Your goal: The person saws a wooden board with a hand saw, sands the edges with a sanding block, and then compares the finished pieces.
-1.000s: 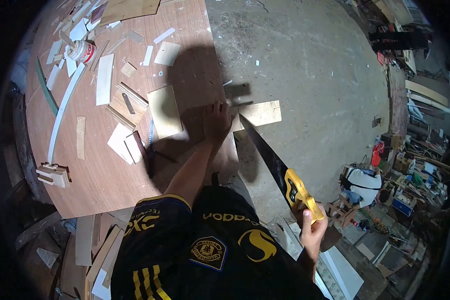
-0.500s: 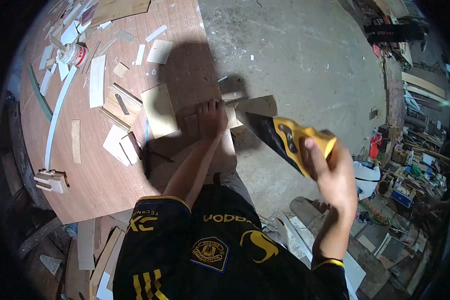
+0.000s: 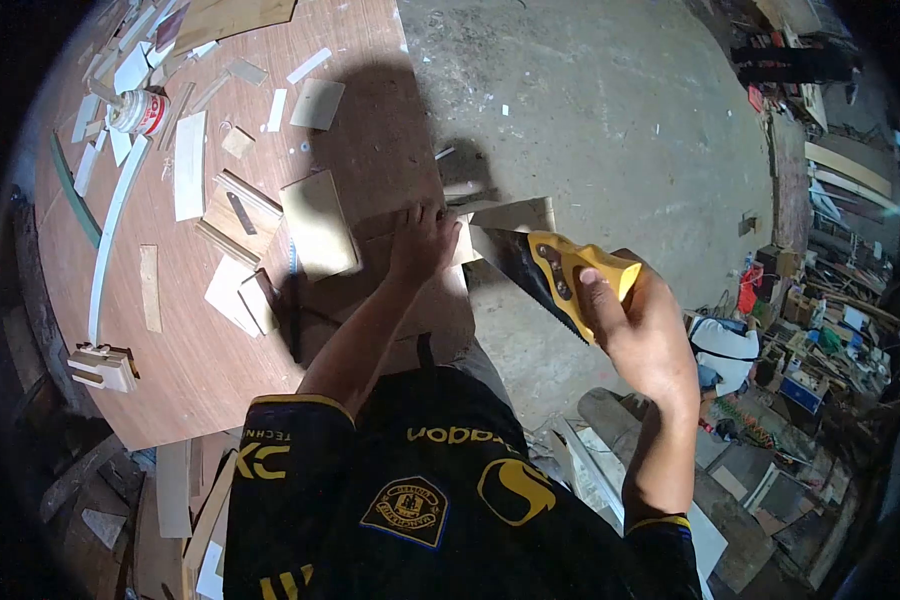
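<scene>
My right hand (image 3: pixel 642 325) is closed round the yellow handle of a handsaw (image 3: pixel 540 270). The saw's dark blade slants up and left, its tip at a wooden board (image 3: pixel 515 214) that juts past the table's right edge. My left hand (image 3: pixel 426 242) presses on the wood at that edge, its fingers spread a little. What lies beneath its palm is hidden. Just left of it, a pale rectangular wood panel (image 3: pixel 320 225) lies flat on the brown table (image 3: pixel 210 365).
A grooved wood piece (image 3: pixel 240 215), thin strips and a glue jar (image 3: pixel 142 111) lie on the table's left half. A clamp-like block (image 3: pixel 105 368) sits at its lower left corner. A person (image 3: pixel 722 352) is at the right, near piled scrap wood.
My right hand and the saw have moved left and slightly down, towards the table edge. My left hand stays on the wood, its forearm shifted slightly left.
</scene>
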`<act>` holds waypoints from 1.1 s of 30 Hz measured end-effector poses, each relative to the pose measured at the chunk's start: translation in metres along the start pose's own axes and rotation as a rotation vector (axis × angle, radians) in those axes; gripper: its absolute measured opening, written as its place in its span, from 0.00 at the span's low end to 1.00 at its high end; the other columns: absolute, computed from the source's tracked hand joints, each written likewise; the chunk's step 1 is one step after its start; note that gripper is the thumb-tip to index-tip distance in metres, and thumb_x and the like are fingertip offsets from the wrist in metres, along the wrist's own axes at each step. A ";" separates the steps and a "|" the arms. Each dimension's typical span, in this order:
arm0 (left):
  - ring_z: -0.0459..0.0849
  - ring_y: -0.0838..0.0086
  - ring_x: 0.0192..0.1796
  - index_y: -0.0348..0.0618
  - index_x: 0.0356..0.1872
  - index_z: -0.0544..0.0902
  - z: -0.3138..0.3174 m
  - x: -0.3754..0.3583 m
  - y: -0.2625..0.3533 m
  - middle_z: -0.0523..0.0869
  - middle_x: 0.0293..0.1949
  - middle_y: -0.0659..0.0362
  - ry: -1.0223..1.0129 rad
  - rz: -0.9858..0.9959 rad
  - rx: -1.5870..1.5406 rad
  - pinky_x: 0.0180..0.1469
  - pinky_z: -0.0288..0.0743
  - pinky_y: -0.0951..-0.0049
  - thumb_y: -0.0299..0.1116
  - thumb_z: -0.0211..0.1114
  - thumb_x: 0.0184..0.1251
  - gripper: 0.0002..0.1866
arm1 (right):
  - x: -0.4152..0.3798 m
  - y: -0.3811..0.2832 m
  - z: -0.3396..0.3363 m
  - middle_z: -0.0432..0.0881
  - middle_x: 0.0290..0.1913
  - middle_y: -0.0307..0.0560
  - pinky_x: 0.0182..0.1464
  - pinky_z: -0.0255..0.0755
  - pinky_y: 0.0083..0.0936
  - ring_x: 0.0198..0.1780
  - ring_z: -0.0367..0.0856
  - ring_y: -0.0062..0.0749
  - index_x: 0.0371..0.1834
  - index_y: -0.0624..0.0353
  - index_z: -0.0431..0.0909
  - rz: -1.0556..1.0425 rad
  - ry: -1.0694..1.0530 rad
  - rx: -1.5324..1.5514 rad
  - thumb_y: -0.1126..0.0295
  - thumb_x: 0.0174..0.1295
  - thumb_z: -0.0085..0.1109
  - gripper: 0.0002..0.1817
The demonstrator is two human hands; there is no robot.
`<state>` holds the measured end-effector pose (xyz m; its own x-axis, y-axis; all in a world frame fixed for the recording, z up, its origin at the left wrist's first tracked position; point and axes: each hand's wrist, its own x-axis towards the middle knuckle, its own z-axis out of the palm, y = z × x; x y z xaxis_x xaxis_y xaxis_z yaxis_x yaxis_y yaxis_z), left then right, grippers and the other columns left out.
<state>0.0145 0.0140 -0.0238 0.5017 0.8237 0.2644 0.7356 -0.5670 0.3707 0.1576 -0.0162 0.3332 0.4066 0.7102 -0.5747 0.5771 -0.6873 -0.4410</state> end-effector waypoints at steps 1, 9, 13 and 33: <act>0.79 0.55 0.48 0.45 0.45 0.80 0.000 -0.001 -0.003 0.81 0.46 0.51 -0.012 0.025 0.000 0.48 0.74 0.52 0.44 0.65 0.66 0.15 | 0.000 0.000 0.001 0.79 0.26 0.64 0.36 0.73 0.38 0.28 0.80 0.49 0.42 0.69 0.77 0.000 -0.005 0.001 0.64 0.71 0.58 0.15; 0.80 0.55 0.47 0.42 0.44 0.80 0.000 -0.002 -0.003 0.83 0.45 0.49 -0.046 -0.014 0.028 0.51 0.73 0.52 0.38 0.61 0.64 0.13 | 0.017 0.017 0.024 0.80 0.28 0.67 0.38 0.75 0.41 0.33 0.83 0.58 0.40 0.69 0.76 -0.048 0.025 -0.021 0.64 0.69 0.59 0.15; 0.80 0.57 0.49 0.43 0.44 0.81 0.001 -0.001 -0.004 0.82 0.46 0.50 -0.152 -0.022 0.050 0.53 0.72 0.52 0.38 0.60 0.64 0.13 | 0.018 0.017 0.034 0.81 0.30 0.69 0.40 0.76 0.44 0.38 0.83 0.65 0.40 0.68 0.76 -0.094 0.052 -0.037 0.64 0.69 0.59 0.14; 0.81 0.54 0.53 0.43 0.48 0.80 -0.002 -0.006 0.001 0.83 0.49 0.49 -0.129 -0.038 -0.018 0.56 0.73 0.49 0.38 0.60 0.65 0.15 | 0.040 0.037 0.074 0.81 0.30 0.64 0.38 0.75 0.36 0.34 0.84 0.54 0.39 0.67 0.76 -0.063 0.101 -0.070 0.64 0.69 0.59 0.13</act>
<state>0.0114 0.0088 -0.0235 0.5286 0.8383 0.1339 0.7475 -0.5344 0.3945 0.1429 -0.0248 0.2431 0.4349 0.7661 -0.4733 0.6507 -0.6307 -0.4229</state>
